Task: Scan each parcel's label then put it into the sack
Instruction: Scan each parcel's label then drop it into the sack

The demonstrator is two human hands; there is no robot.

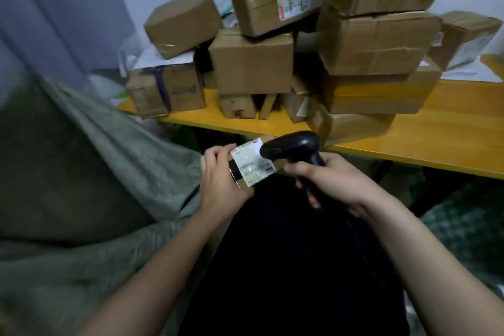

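grey-green woven sack (81, 172) slumped from 8 to 10 o'clock, mouth sagging toward centre. yellow tabletop (436, 131) running from 12 to 3 o'clock, heaped with cardboard parcels (376, 43), several stacked and tilted, one with a white label facing up. at centre, small cardboard parcel (245, 166) gripped in left hand (221, 185), fingers curled round its left edge, white shipping label (252, 165) up. black handheld scanner (291, 148) clasped by right hand (332, 180), fingers wrapped round the handle, head just over the label's right end at 3 o'clock of the parcel.
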